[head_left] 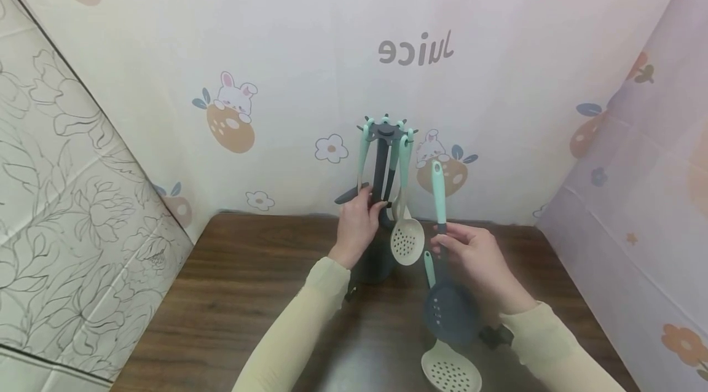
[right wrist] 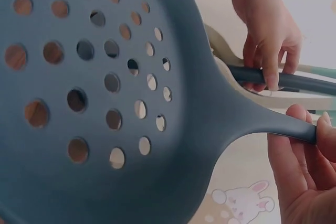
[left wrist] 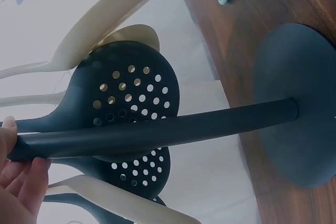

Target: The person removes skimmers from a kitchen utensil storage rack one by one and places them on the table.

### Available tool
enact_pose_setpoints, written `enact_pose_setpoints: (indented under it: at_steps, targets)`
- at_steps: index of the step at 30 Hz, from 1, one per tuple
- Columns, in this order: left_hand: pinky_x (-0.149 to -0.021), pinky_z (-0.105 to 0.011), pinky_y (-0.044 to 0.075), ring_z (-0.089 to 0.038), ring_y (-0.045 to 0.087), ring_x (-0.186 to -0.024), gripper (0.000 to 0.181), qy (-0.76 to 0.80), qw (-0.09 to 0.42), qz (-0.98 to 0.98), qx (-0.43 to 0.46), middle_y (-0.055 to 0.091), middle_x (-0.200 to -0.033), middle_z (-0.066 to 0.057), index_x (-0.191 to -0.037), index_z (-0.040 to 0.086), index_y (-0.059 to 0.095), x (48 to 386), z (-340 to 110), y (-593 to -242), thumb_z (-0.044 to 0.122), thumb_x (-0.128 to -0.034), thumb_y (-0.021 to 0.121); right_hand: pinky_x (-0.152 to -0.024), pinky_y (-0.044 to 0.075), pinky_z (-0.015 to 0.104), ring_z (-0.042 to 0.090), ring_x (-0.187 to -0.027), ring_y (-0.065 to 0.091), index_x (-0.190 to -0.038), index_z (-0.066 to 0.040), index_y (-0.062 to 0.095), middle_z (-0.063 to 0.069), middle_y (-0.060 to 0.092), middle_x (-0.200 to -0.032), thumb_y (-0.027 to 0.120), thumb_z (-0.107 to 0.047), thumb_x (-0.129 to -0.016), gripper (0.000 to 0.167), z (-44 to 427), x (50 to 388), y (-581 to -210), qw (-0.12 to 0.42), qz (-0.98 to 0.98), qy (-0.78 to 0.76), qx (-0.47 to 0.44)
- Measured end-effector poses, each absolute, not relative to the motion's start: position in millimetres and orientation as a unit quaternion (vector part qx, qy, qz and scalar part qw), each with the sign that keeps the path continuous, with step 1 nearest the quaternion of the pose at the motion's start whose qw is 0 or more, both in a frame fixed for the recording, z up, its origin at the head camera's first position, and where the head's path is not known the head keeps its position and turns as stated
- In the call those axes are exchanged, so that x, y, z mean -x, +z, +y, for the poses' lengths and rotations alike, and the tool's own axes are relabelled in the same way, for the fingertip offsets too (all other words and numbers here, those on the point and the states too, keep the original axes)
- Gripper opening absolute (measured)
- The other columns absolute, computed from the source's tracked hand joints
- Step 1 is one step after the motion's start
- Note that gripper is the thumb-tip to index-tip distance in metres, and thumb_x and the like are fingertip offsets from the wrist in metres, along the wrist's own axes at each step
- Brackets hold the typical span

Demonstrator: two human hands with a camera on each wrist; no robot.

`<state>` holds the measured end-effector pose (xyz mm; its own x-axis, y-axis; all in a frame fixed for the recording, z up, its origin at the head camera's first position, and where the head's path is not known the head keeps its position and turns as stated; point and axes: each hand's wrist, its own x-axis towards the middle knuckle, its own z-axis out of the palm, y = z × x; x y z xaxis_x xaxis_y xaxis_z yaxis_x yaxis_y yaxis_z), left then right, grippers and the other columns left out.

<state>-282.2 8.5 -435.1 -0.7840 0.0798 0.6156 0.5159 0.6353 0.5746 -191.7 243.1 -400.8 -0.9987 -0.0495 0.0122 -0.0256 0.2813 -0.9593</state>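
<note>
So the right hand [head_left: 475,257] has the dark skimmer [head_left: 450,312], thumb and fingers pinching it just below the mint part of the handle. Handle's up top, round holey head down low; can't tell if it touches the tabletop [head_left: 238,300]. It blocks part of a cream slotted turner [head_left: 452,373] lying underneath, whose mint handle end peeks out near the base of the stand [head_left: 385,131]. Left hand [head_left: 356,223] is wrapped around that stand's dark pole, just left of the skimmer. A cream slotted spoon [head_left: 407,243] hangs between the two hands, kinda in the way, with more utensils hooked around the rack. Behind it all: pale bunny-print cloth [head_left: 287,72] with "Juice" reading backwards.
</note>
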Motion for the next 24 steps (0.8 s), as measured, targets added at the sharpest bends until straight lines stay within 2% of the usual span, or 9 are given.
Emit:
enact_pose_setpoints:
  at_steps: [4, 11, 14, 19, 24]
  targets:
    - [-0.071, -0.028, 0.058, -0.020, 0.073, -0.086, 0.038, -0.389, 0.282, -0.860, 0.174, 0.073, -0.103, -0.013, -0.124, 0.000, 0.059, 282, 8, -435, 0.020, -0.0945, 0.071, -0.077, 0.058, 0.032, 0.024, -0.092, 0.072, -0.126, 0.003, 0.063, 0.016, 0.073, -0.103, 0.066, -0.017, -0.098, 0.035, 251, 190, -403, 0.020, 0.816, -0.577, 0.019]
    - [-0.072, -0.027, 0.058, -0.020, 0.073, -0.087, 0.037, -0.389, 0.282, -0.859, 0.178, 0.073, -0.103, -0.012, -0.124, 0.000, 0.060, 282, 7, -435, 0.019, -0.0945, 0.071, -0.072, 0.057, 0.029, 0.025, -0.088, 0.071, -0.125, 0.005, 0.063, 0.012, 0.074, -0.096, 0.066, -0.017, -0.098, 0.036, 262, 191, -410, 0.036, 0.825, -0.564, 0.010]
    - [-0.073, -0.027, 0.058, -0.020, 0.073, -0.087, 0.037, -0.390, 0.281, -0.858, 0.180, 0.073, -0.103, -0.012, -0.124, 0.000, 0.060, 283, 7, -435, 0.019, -0.0944, 0.071, -0.066, 0.055, 0.029, 0.024, -0.085, 0.070, -0.123, 0.005, 0.064, 0.012, 0.074, -0.094, 0.066, -0.016, -0.097, 0.034, 267, 192, -413, 0.035, 0.830, -0.557, 0.012]
    - [-0.073, -0.028, 0.058, -0.019, 0.073, -0.087, 0.037, -0.389, 0.286, -0.858, 0.175, 0.074, -0.103, -0.012, -0.124, 0.000, 0.060, 284, 9, -437, 0.019, -0.0940, 0.071, -0.064, 0.053, 0.028, 0.021, -0.083, 0.069, -0.120, 0.003, 0.066, 0.014, 0.073, -0.094, 0.066, -0.018, -0.097, 0.031, 276, 192, -420, 0.037, 0.843, -0.536, 0.012]
    - [-0.072, -0.029, 0.058, -0.019, 0.073, -0.086, 0.036, -0.385, 0.291, -0.861, 0.164, 0.074, -0.103, -0.011, -0.124, 0.002, 0.061, 283, 10, -438, 0.021, -0.0947, 0.070, -0.054, 0.045, 0.028, 0.015, -0.067, 0.057, -0.118, -0.001, 0.067, 0.017, 0.072, -0.096, 0.067, -0.023, -0.097, 0.030, 283, 190, -428, 0.059, 0.853, -0.518, -0.005]
